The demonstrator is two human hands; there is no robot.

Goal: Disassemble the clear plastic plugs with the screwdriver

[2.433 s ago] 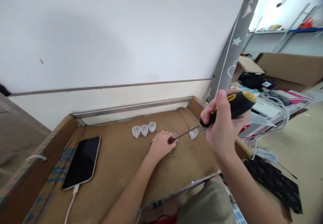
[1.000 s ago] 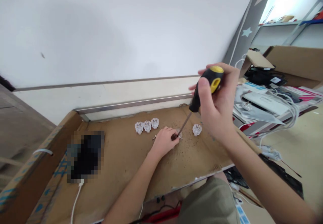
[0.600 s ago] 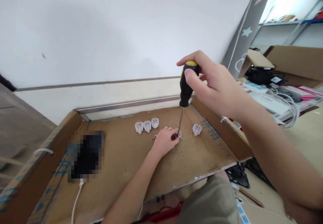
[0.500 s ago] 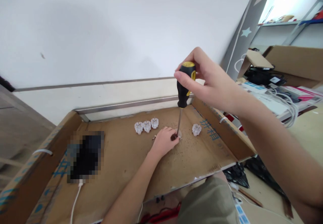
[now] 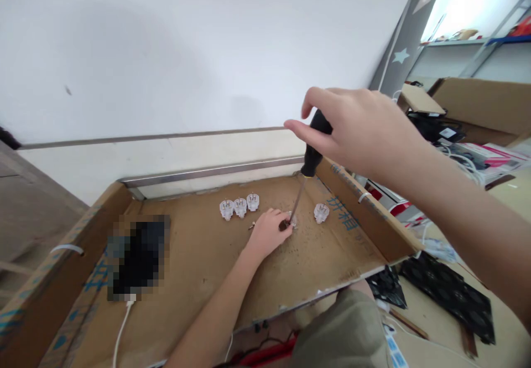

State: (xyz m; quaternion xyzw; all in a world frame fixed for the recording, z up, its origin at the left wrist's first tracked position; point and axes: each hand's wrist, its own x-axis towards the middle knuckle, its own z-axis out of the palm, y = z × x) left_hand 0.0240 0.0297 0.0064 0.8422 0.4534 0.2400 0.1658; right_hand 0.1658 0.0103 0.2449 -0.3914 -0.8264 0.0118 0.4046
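Note:
My right hand (image 5: pixel 348 124) is wrapped round the handle of a screwdriver (image 5: pixel 313 157), which leans with its top to the right. Its long shaft runs down to a small clear plug part (image 5: pixel 293 221) on the cardboard. My left hand (image 5: pixel 271 228) is closed around that part at the screwdriver's tip, and its fingers cover most of it. Left of the hand lies a small metal piece (image 5: pixel 251 225). Behind it stand three clear plugs (image 5: pixel 239 207) with pins upward. Another clear plug (image 5: pixel 321 213) sits apart on the right.
The cardboard tray (image 5: pixel 186 279) has raised side walls. A blurred dark device (image 5: pixel 141 257) with a white cable (image 5: pixel 122 329) lies at its left. A white wall (image 5: pixel 166 69) rises behind. Boxes (image 5: pixel 481 102) and cables crowd the right, with black items (image 5: pixel 448 296) on the floor.
My right hand has turned over the screwdriver's handle and shifted right, so the screwdriver now tilts more to the right. The left hand stays in place on the plug part.

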